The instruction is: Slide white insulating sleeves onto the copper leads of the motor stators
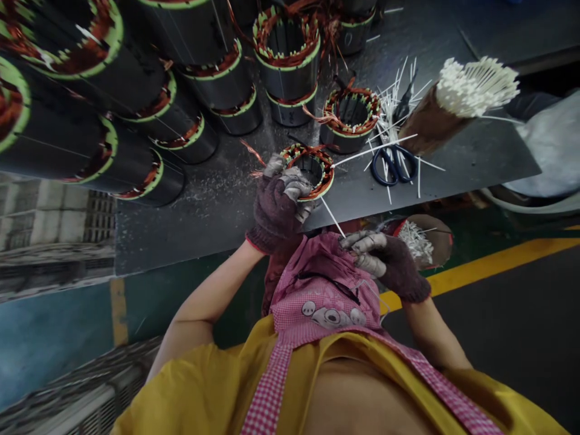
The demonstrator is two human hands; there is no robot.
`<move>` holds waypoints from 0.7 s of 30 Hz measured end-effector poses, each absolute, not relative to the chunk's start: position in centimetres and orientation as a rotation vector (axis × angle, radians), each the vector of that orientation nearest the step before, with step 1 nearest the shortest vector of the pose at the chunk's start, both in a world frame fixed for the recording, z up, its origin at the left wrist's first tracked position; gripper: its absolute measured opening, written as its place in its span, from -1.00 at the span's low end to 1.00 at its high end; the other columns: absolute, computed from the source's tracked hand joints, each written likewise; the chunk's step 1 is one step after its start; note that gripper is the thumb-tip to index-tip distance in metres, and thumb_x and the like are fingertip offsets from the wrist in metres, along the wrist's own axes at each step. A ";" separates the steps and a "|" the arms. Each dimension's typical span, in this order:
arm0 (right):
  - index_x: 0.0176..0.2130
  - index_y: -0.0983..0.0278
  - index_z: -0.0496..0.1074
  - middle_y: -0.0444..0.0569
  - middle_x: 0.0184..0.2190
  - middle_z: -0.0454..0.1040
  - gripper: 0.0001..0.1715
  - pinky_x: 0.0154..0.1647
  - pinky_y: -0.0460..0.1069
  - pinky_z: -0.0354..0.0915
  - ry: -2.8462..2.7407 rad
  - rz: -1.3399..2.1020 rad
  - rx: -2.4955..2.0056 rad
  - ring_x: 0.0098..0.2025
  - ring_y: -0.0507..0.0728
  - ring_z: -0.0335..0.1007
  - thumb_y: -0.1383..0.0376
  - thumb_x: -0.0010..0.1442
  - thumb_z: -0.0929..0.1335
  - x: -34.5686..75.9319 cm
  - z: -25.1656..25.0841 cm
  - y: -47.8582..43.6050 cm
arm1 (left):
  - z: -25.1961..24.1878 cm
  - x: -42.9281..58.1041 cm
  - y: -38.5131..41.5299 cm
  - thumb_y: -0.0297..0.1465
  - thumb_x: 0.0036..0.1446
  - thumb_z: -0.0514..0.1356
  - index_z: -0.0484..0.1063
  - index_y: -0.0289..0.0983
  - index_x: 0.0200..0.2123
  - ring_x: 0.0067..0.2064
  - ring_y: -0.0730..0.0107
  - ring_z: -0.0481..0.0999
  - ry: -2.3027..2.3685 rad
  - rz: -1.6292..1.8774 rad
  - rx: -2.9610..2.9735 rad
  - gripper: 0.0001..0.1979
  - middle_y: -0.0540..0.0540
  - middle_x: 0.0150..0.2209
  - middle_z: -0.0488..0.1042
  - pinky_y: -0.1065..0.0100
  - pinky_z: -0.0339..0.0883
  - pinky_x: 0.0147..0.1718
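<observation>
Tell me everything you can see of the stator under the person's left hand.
A motor stator stands on end on the dark metal table, near its edge. Its top shows copper-coloured windings with a green rim around a round, slotted opening. Copper wire ends stick out left. Two white cable ties leave the rim, one running right across the table, one down toward the right hand. The gloved left hand grips its near side, hiding most of the body.
</observation>
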State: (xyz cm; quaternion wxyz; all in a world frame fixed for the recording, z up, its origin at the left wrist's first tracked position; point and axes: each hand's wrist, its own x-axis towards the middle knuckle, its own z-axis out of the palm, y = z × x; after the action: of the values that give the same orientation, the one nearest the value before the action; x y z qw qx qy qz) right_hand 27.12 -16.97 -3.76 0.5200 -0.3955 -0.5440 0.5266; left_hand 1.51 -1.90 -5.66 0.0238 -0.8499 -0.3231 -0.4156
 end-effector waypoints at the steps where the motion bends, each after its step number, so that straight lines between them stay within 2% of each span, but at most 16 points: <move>1: -0.16 0.08 0.74 -0.01 -0.09 0.81 -0.95 0.04 0.10 0.66 -1.312 1.258 -0.930 -0.04 0.18 0.78 0.25 0.34 0.61 26.6 -3.7 -16.4 | -5.7 1.6 -1.9 0.00 0.42 0.32 0.38 -0.08 -0.03 0.09 0.04 0.73 -0.966 -1.321 -2.595 -0.66 -0.11 -0.06 0.68 -0.31 0.39 0.48; 4: -0.21 0.10 0.73 -0.02 -0.10 0.81 -0.89 -0.02 0.09 0.65 -1.294 1.168 -0.873 -0.08 0.18 0.77 0.15 0.32 0.62 24.4 -3.5 -13.4 | -5.6 1.9 -2.0 -0.04 0.41 0.33 0.40 -0.07 -0.06 0.01 0.09 0.74 -0.942 -1.297 -2.563 -0.71 -0.10 -0.09 0.68 -0.23 0.48 0.43; 7: -0.24 0.12 0.72 -0.05 -0.24 0.79 -0.74 -0.14 0.07 0.63 -1.255 1.012 -0.966 -0.21 0.17 0.73 0.01 0.30 0.62 22.6 -3.2 -10.3 | -5.3 2.1 -2.4 -0.08 0.44 0.26 0.45 -0.09 -0.06 0.03 0.08 0.74 -1.021 -1.214 -2.564 -0.77 -0.11 -0.09 0.70 -0.24 0.47 0.42; 9: -0.24 0.13 0.73 -0.07 -0.32 0.77 -0.68 -0.20 0.07 0.60 -1.314 0.949 -1.072 -0.28 0.17 0.70 -0.04 0.32 0.59 22.4 -2.8 -9.2 | -5.3 2.5 -2.8 -0.14 0.47 0.21 0.46 -0.13 0.06 0.12 0.05 0.72 -1.019 -1.271 -2.562 -0.75 -0.16 -0.01 0.70 -0.26 0.43 0.46; 11: -0.21 0.13 0.74 -0.06 -0.29 0.78 -0.66 -0.16 0.10 0.60 -1.412 0.904 -1.127 -0.25 0.20 0.72 -0.07 0.35 0.56 22.9 -2.5 -9.0 | -5.4 3.0 -3.2 -0.18 0.50 0.17 0.42 -0.16 0.20 0.27 0.03 0.65 -1.073 -1.379 -2.529 -0.68 -0.21 0.12 0.68 -0.23 0.43 0.47; 14: -0.16 0.11 0.76 -0.05 -0.23 0.79 -0.70 -0.08 0.12 0.61 -1.501 0.845 -1.134 -0.18 0.23 0.73 -0.02 0.39 0.53 24.0 -2.4 -9.3 | -5.6 3.7 -3.5 -0.14 0.49 0.22 0.40 -0.16 0.25 0.40 0.01 0.56 -1.282 -1.502 -2.420 -0.61 -0.22 0.20 0.65 -0.17 0.51 0.41; 16: -0.15 0.11 0.75 -0.06 -0.24 0.78 -0.75 -0.11 0.11 0.60 -1.497 0.833 -1.109 -0.20 0.21 0.72 0.02 0.41 0.52 24.3 -2.7 -9.3 | -5.4 4.0 -3.5 -0.18 0.46 0.28 0.46 -0.13 0.17 0.34 0.03 0.62 -1.323 -1.540 -2.435 -0.69 -0.16 0.12 0.70 -0.17 0.50 0.42; 19: -0.22 0.12 0.73 -0.07 -0.25 0.76 -0.77 -0.12 0.10 0.58 -1.469 0.801 -1.090 -0.20 0.19 0.68 0.05 0.38 0.54 24.2 -3.2 -8.7 | -4.9 4.3 -3.3 -0.29 0.45 0.30 0.52 -0.07 -0.05 0.08 0.18 0.77 -1.237 -1.567 -2.563 -0.94 0.00 -0.07 0.76 -0.18 0.43 0.49; 21: -0.27 0.14 0.71 -0.06 -0.27 0.74 -0.74 -0.11 0.11 0.56 -1.481 0.773 -1.102 -0.19 0.19 0.66 0.03 0.35 0.55 24.0 -3.3 -8.3 | -4.5 4.4 -3.1 -0.31 0.45 0.29 0.51 -0.07 -0.14 -0.02 0.23 0.79 -1.192 -1.596 -2.584 -0.97 0.04 -0.09 0.78 -0.20 0.41 0.50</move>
State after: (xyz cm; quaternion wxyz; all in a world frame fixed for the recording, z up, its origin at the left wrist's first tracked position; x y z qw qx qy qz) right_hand 23.98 -8.33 -3.27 0.5397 -0.4635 -0.6231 0.3251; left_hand 4.38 -3.13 -4.49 -0.0603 -0.7905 -0.3647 -0.4883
